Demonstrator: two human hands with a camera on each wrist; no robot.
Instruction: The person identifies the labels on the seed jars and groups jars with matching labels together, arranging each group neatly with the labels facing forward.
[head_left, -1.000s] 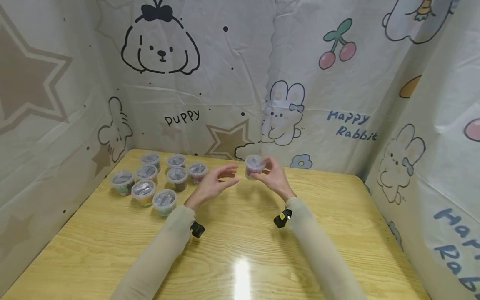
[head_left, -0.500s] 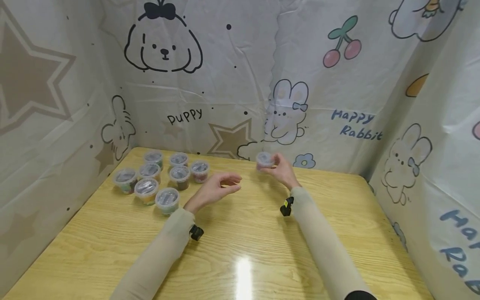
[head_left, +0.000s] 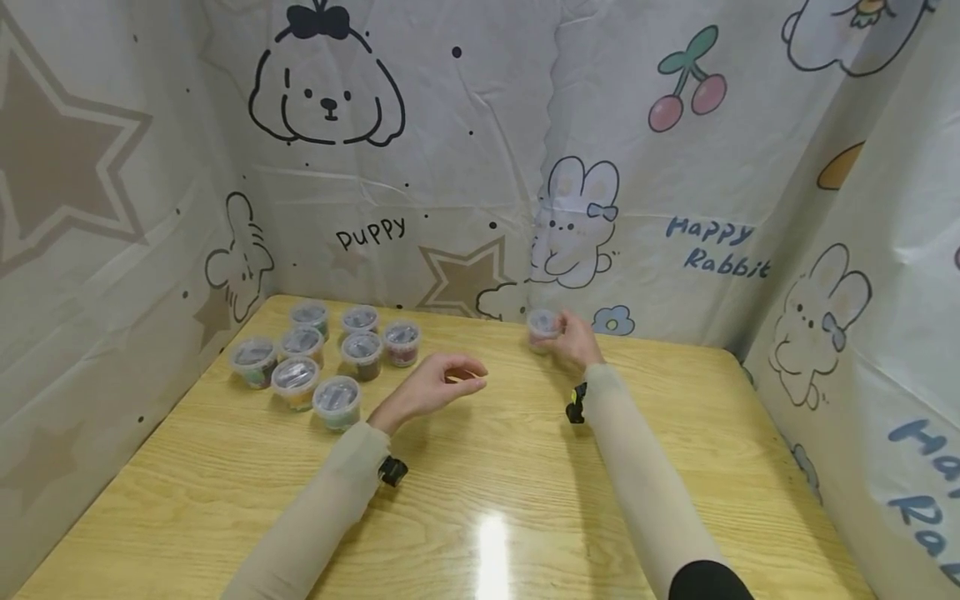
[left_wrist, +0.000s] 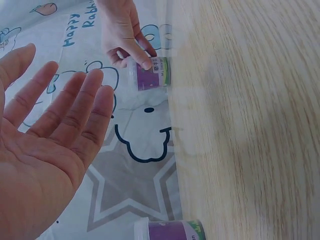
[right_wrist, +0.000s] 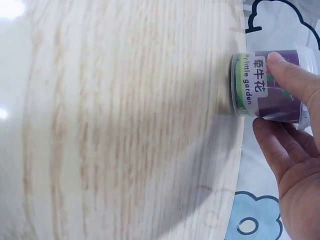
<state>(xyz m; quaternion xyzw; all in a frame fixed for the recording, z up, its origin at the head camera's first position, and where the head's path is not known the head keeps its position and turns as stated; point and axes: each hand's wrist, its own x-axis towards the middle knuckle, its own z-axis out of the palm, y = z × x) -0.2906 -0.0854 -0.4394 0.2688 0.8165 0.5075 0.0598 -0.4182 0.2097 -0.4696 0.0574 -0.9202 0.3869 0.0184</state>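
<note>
My right hand (head_left: 579, 342) grips a small clear lidded plastic tub (head_left: 541, 325) by its sides, with the thumb on one side and fingers on the other. In the right wrist view, the tub (right_wrist: 256, 87) shows a purple and green label reading "My little garden". It is upright at the back of the table; whether its base touches the wood I cannot tell. My left hand (head_left: 441, 383) hovers over the middle of the table, its fingers loosely extended and holding nothing. Nearest to it stands another purple-labelled tub (head_left: 402, 343).
Several similar lidded tubs, such as an orange one (head_left: 296, 383) and a pale green one (head_left: 337, 403), stand grouped at the table's left back. A cartoon-printed curtain (head_left: 465, 125) encloses the back and sides of the wooden table (head_left: 450, 517).
My right hand has carried the tub rightward along the back of the table and lowered it slightly in the last half second. My left hand has dropped back slightly, still holding nothing.
</note>
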